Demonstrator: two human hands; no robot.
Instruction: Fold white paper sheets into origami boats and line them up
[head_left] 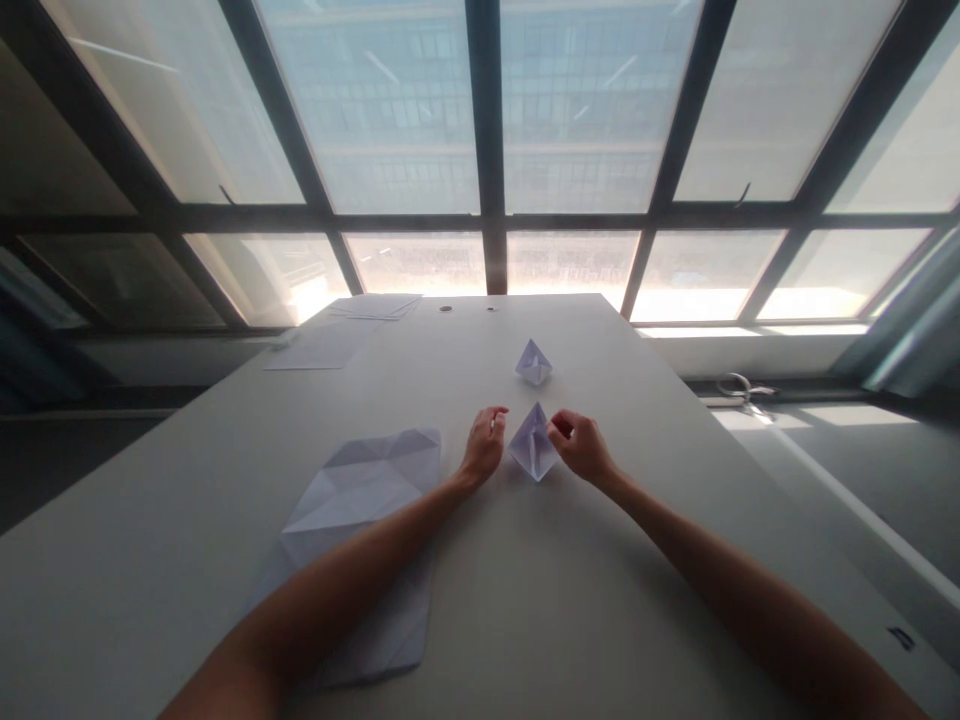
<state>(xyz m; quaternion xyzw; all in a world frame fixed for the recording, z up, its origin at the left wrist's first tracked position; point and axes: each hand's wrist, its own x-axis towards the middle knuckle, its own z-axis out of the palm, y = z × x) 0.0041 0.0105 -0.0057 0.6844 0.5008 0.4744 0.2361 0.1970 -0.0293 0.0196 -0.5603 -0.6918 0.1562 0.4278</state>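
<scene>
A dark-framed window [487,110] fills the upper part of the frame, the building behind it washed out by glare. Below it stretches a white table [480,620], its near edge cut off by the bottom of the frame. At lower left lies a creased paper sheet [375,470], partly hidden under the left forearm; flat paper sheets [330,345] lie at the table's far left, their number hard to make out. Both forearms run out of frame. Right of centre, the left hand [484,445] has its fingers together, slightly bent, just beside the near paper boat [529,447]. The right hand [579,443] curls thumb and forefinger together at that boat's right corner; whether they pinch it, I cannot tell. Above stands the far paper boat [533,364].
</scene>
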